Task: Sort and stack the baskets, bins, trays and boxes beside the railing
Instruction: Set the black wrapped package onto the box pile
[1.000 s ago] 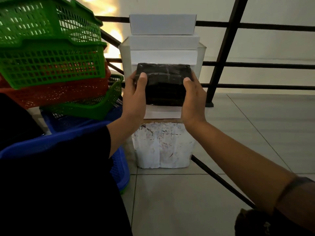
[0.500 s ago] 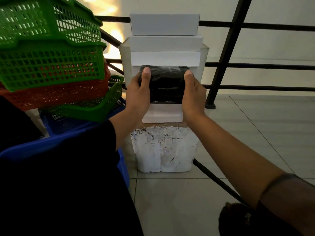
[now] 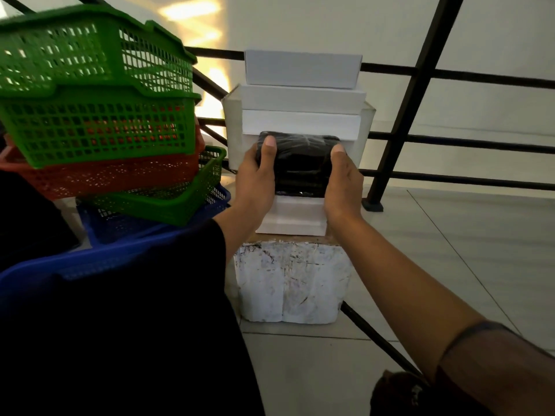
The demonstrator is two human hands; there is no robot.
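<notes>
A black wrapped box (image 3: 300,163) is gripped on both sides, my left hand (image 3: 256,178) on its left edge and my right hand (image 3: 342,181) on its right edge. It rests on a small white box (image 3: 292,217), which sits on a scuffed white foam box (image 3: 291,283) on the floor. Behind it rises a stack of white boxes (image 3: 301,94) against the black railing (image 3: 417,94). At left, green baskets (image 3: 93,94) sit nested over a red basket (image 3: 114,175), with another green basket (image 3: 168,202) and blue bins (image 3: 99,256) below.
The railing post foot (image 3: 372,204) stands on the tiled floor to the right of the boxes. A dark rail (image 3: 378,340) runs diagonally along the floor by my right arm. Open tiled floor (image 3: 468,250) stretches to the right.
Both hands carried the black box forward and down until it sat on the small white box in front of the white stack. The view shifted slightly closer.
</notes>
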